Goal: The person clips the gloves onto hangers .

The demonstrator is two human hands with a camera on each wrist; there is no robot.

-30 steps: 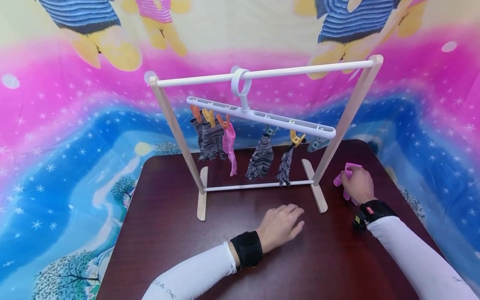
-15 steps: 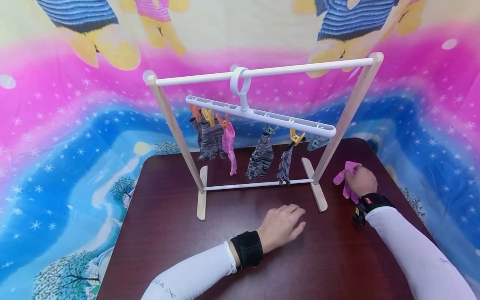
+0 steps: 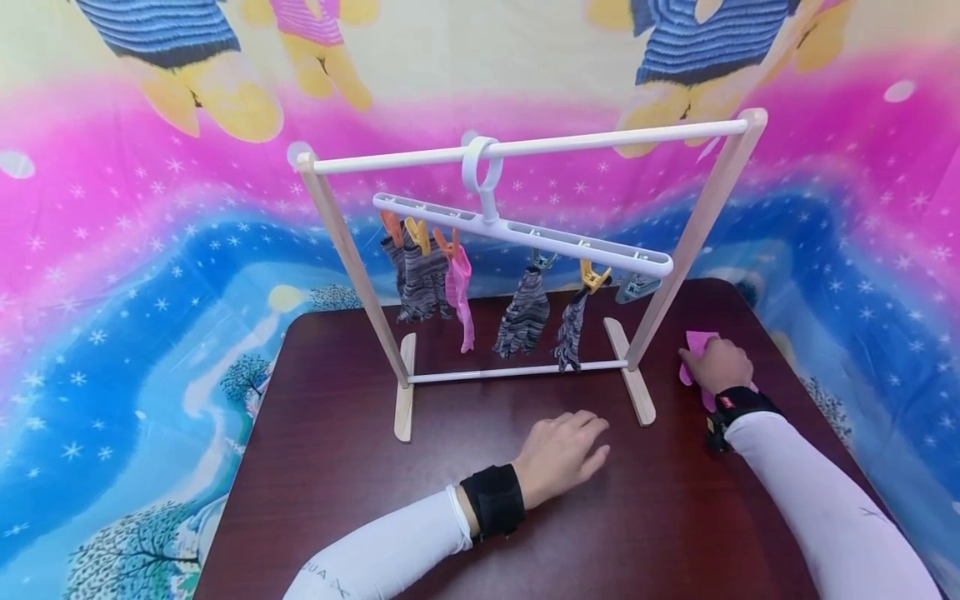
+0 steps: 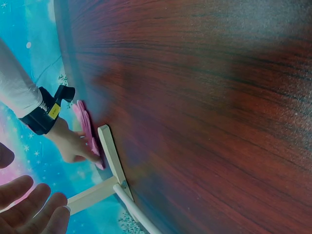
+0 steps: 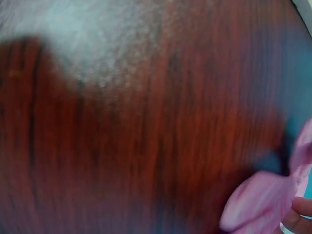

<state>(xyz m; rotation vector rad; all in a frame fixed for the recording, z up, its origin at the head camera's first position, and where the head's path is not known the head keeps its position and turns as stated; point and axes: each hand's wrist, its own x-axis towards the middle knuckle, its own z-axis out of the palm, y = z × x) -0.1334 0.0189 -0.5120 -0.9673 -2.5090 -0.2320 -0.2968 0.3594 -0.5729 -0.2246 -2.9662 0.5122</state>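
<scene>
My right hand pinches a pink glove at the table's right side, beside the rack's right foot. Much of that glove is hidden under the hand in the head view; in the right wrist view a loose fold of the pink glove hangs by the fingertips. My left hand holds nothing, palm down over the table in front of the rack, its fingers relaxed. On a white clip hanger hang another pink glove and several grey striped gloves, pinned by coloured clips.
The hanger's ring loops over the top bar of a wooden rack. A grey-blue clip at the hanger's right end holds nothing. The dark red table meets a printed cloth backdrop around its edges.
My right hand has shifted slightly over the pink glove, and its outspread left part is now drawn in closer to the hand. My left hand has stayed in place.
</scene>
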